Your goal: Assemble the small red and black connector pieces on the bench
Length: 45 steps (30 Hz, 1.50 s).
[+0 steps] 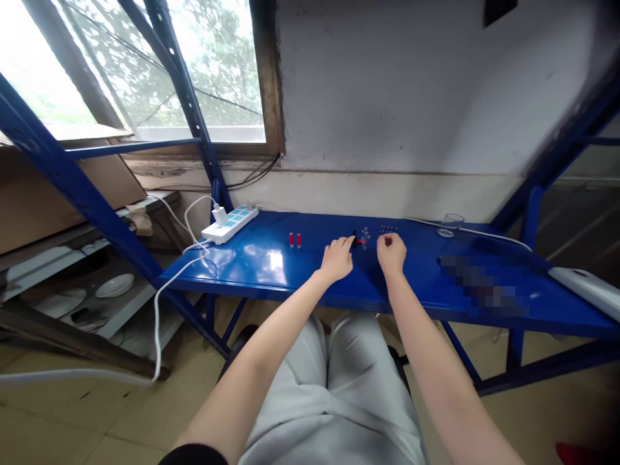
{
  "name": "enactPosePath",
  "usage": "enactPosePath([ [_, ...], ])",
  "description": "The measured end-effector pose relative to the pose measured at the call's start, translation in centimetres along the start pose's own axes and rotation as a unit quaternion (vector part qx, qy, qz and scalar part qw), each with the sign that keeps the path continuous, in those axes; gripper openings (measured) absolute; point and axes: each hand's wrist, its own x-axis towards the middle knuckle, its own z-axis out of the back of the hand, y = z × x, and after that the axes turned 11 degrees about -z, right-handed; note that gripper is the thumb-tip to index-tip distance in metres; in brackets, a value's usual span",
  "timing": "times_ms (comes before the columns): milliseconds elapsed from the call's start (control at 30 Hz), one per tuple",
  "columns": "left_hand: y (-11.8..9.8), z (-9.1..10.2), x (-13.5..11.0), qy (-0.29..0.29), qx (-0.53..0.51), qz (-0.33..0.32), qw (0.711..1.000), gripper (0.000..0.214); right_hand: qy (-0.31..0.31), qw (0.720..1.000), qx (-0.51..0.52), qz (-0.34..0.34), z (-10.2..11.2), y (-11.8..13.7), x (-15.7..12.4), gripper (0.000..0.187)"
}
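Observation:
My left hand (338, 258) rests low over the blue table, its fingers bent and the index fingertip against a small black piece with a red part (359, 241). What lies beneath its fingers is hidden. Just beyond that piece is a small cluster of clear, greyish bits (365, 234). To the right, my right hand (392, 255) is closed, and a small dark reddish thing (388, 241) shows between its fingers, too small to name. Several tiny pale parts (387, 228) lie in rows behind this hand. Two red cylinders with white ends (295, 240) stand or lie left of my left hand; I cannot tell which.
A white power strip (230, 223) with a plugged-in cord sits at the table's left end. A clear glass (450, 224) is at the back right, near a blurred dark object (482, 290). A white device (586, 290) lies at the right edge. Blue posts (186, 84) frame the table (252, 265).

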Motion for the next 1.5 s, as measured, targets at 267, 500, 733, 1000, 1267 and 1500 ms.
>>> enactPosePath([
  [267, 0.1, -2.4, 1.7, 0.082, 0.083, 0.029, 0.993, 0.062, 0.079, 0.985, -0.152, 0.006, -0.8, -0.3, -0.8, 0.025],
  [500, 0.2, -2.5, 3.1, 0.03, 0.112, -0.009, 0.993, 0.025, 0.106, 0.974, -0.197, 0.022, -1.5, -0.9, -0.6, 0.025],
  [733, 1.5, -1.2, 2.5, -0.018, 0.074, -0.024, 0.997, 0.011, 0.106, 0.97, -0.219, 0.02, -2.0, -0.6, -0.5, 0.023],
  [1000, 2.7, 1.1, -0.5, -0.111, -0.04, 0.024, 0.993, 0.009, 0.119, 0.969, -0.216, 0.0, -2.4, -0.3, -0.1, 0.022],
  [1267, 2.3, 1.5, -1.7, -0.209, -0.138, 0.1, 0.963, 0.01, 0.13, 0.944, -0.251, 0.171, -1.8, 0.9, -1.5, 0.015],
  [1500, 2.0, 2.1, -1.9, -0.204, -0.137, 0.096, 0.965, 0.01, 0.133, 0.91, -0.279, 0.276, -1.5, 1.7, -2.8, 0.016],
])
